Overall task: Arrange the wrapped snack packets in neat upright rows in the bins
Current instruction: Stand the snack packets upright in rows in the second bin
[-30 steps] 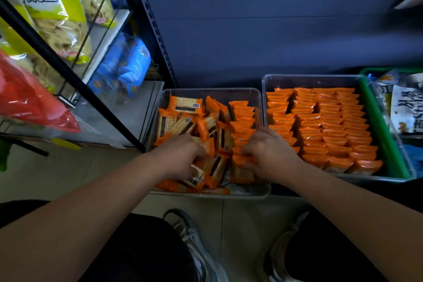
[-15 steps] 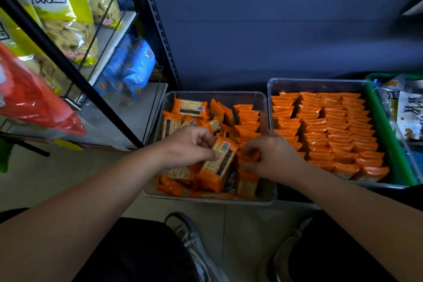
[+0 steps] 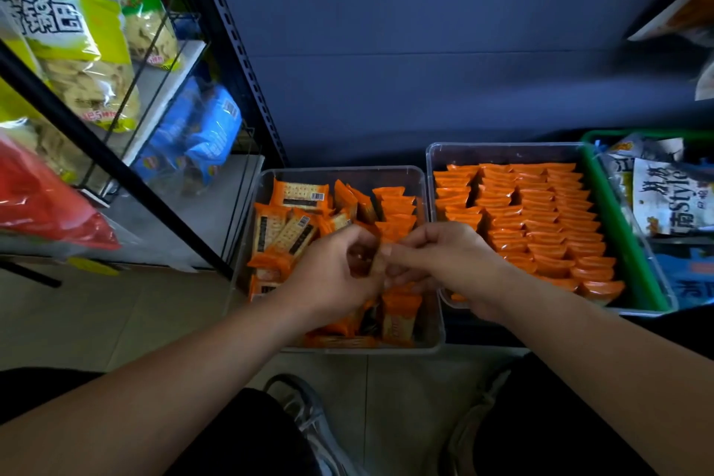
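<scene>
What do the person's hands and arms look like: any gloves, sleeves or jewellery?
The left hand and right hand are bare: no gloves, rings or watch visible. The left forearm and right forearm are uncovered to the frame edge; no sleeve shows.

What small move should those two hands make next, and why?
Probably stand the orange wrapped packet pinched between the left hand and right hand upright at the near end of the upright row in the left clear plastic bin; loose packets lie jumbled beside it.
</scene>
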Available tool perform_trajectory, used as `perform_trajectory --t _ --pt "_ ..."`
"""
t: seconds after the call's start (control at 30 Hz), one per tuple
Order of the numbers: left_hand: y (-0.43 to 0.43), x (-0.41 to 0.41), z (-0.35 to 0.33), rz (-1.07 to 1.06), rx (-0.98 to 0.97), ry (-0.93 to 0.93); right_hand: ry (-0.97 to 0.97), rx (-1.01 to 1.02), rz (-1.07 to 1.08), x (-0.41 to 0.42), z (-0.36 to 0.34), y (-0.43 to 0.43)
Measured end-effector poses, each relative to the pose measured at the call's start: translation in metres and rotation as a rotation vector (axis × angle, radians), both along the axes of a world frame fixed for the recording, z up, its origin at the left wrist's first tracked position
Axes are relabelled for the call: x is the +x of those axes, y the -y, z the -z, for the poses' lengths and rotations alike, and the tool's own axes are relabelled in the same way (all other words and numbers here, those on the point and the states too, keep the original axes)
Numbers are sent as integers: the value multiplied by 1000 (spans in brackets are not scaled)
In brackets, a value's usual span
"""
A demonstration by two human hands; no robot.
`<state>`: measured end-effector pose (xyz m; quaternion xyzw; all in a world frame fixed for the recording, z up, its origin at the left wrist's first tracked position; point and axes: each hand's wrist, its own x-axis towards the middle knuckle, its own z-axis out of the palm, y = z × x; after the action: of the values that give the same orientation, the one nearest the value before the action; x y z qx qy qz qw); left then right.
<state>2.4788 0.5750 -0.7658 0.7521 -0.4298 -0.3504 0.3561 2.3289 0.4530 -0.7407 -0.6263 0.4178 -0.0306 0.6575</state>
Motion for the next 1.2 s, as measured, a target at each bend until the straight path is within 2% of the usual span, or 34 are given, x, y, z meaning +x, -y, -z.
perform_trajectory --t 0.13,0.23,0.47,0.67,0.77,0.9,0.93,0.97,1.03,1.07,1.13,1.2 --pt "3 9 -1 -75 43 -317 -8 -96 96 0 -3 13" --pt "4 10 -2 -104 75 -443 -45 -193 39 -1 0 20" --pt "4 14 5 -88 96 -421 45 -134 24 -2 3 24" --pt "5 13 2 -60 110 -421 34 -156 -39 -2 4 23" --pt "6 21 -1 -75 81 -388 50 -10 -33 -2 5 25" --pt "3 19 -1 -169 24 -491 149 363 208 -6 5 28" --pt "3 20 -1 -190 -2 -501 124 365 188 -7 6 27" --pt "4 21 -1 -190 -23 -496 50 280 130 -9 8 28" --pt "6 27 -3 -82 -11 -372 -180 -52 -36 -13 8 30" --pt "6 32 -5 54 35 -216 -260 -187 -91 -14 5 31" --pt "8 33 -6 346 192 109 -304 -294 -130 -16 2 35" --pt "11 20 1 465 313 280 -299 -318 -150 -16 2 35"
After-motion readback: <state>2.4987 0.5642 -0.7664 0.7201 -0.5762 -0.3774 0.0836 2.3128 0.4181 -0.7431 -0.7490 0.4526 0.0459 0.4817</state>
